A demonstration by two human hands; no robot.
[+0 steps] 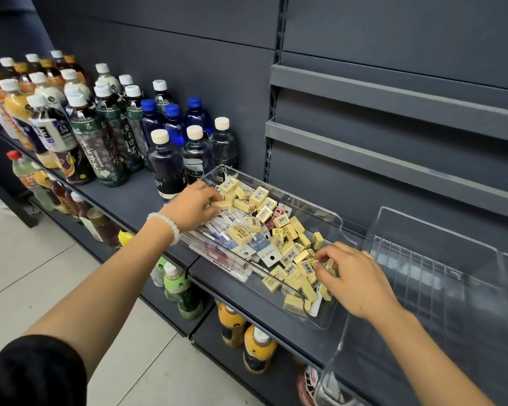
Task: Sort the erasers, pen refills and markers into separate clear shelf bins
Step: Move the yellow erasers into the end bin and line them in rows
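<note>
This is a shop aisle. A dark grey metal gondola shelf (135, 197) runs from nine o'clock toward five o'clock, backed by slotted upright rails (272, 118). Rows of capped plastic drink bottles (100, 118) stand faced-up at ten o'clock, with more bottled drinks (182, 288) on the lower tier at six o'clock. Barcoded yellow erasers (288, 247) fill a clear plastic shelf bin (329, 215) at centre.

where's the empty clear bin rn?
Head view, right side: the empty clear bin sits on the grey shelf just right of the mixed bin, beside the right hand.
</note>
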